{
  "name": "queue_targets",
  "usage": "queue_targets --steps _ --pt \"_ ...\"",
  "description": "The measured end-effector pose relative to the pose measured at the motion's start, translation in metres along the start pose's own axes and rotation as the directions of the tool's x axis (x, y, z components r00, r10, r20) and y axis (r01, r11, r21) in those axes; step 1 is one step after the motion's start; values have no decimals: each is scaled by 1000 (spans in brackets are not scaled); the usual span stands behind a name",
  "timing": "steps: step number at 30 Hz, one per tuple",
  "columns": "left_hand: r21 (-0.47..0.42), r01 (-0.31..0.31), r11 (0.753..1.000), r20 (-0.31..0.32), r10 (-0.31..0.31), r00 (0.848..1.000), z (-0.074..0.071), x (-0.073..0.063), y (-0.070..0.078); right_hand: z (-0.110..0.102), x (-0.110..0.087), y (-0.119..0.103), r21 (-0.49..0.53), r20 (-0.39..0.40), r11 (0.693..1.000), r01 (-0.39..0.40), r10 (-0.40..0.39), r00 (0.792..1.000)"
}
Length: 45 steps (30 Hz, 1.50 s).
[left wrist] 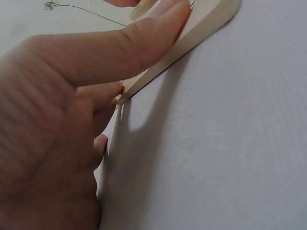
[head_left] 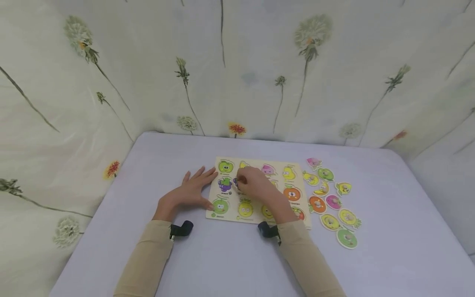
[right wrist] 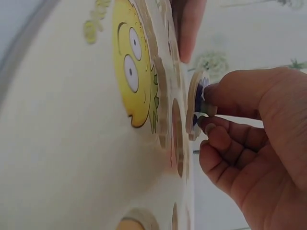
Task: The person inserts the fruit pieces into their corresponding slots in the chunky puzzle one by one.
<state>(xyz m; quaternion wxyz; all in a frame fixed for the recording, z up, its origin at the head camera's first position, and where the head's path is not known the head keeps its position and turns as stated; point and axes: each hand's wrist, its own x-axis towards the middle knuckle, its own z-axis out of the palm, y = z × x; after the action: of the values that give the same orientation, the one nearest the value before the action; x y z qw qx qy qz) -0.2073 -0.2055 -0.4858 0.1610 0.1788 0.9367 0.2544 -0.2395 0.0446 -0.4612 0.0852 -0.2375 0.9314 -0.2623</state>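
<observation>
In the head view, a pale wooden puzzle board with colourful painted fruit point(head_left: 231, 215) lay on a white-covered table point(head_left: 208, 258). Beyond the board's right edge were scattered flat, bright, fruit-shaped loose pieces point(head_left: 333, 201), some nearly touching it. A pale curtain printed with dandelions point(head_left: 256, 74) hung behind the board. The person's right hand point(head_left: 258, 185) and its beige sleeve point(head_left: 306, 258) reached across the board from its near side, covering some of its pictures. The curled fingers were over the board's upper-left part, at a small, dark purple wooden piece point(head_left: 235, 182). The left hand point(head_left: 190, 192) lay at the board's left edge, fingers extended and spread, thumb on the near-left corner.

In the left wrist view, the left thumb stretched over the board's rim, with other fingertips at its side.

In the right wrist view, a yellow painted pineapple point(right wrist: 125, 52) filled the board's near part, beside a bare cut-out recess point(right wrist: 178, 143). Thumb and fingertips pinched the purple piece just beside the board's face; contact could not be told.
</observation>
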Motion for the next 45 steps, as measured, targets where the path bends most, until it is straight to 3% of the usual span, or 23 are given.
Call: queue_targets --steps 10,26,39,45 --pt "3 11 1000 0 -11 1000 -1 0 1 3 11 -10 -25 36 997 67 -67 997" --pt "-8 -9 1000 -7 9 1000 -1 0 0 11 20 -24 -31 83 997 65 -62 995" --pt "2 -9 1000 -3 9 1000 -4 0 0 22 26 -28 -91 42 991 93 -89 995" --pt "5 -4 1000 -9 4 1000 -3 0 0 26 24 -32 -80 29 996 48 -46 999"
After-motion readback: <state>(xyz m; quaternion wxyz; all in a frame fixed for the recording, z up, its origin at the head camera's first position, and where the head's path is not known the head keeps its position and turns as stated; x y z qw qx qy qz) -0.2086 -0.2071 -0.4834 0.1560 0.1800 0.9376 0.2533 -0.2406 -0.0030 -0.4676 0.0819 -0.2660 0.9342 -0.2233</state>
